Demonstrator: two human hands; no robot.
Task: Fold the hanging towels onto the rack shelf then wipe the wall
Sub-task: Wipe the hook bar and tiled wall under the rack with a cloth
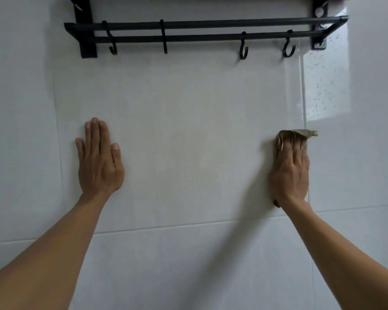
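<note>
Two bare hands of yours lie against the glossy pale-grey ceramic tiled wall [188, 130]; your left hand [100, 159] is flat on the tile, fingers straight and close together, thumb alongside, holding nothing; your right hand [290, 173] presses a crumpled beige-brown cloth [300, 133] to the wall, fingers straight over it, with soft folds of fabric showing above the fingertips and a small corner poking out under the heel of the palm. Item, wall: large smooth rectangular tiles, thin pale grout lines; one vertical line runs right beside your right hand, one horizontal line passes below both wrists; the tile up and right of the cloth is shiny and speckled with small dark spots. Item, rack: a matte black metal wall-mounted towel rack [202, 24] at the top of view, two slim parallel horizontal bars between flat brackets at either end; four black metal J-shaped hooks [243, 50] hang from the bars, two toward the left, two toward the right, all bare; the shelf above is cut off by the frame, so you cannot tell what lies on it. Item, open room: a broad stretch of plain tile lies between your hands, which are well apart; more bare tile runs from your fingertips up to the hooks; plain tile continues left of your left hand and right of the vertical grout line.
</note>
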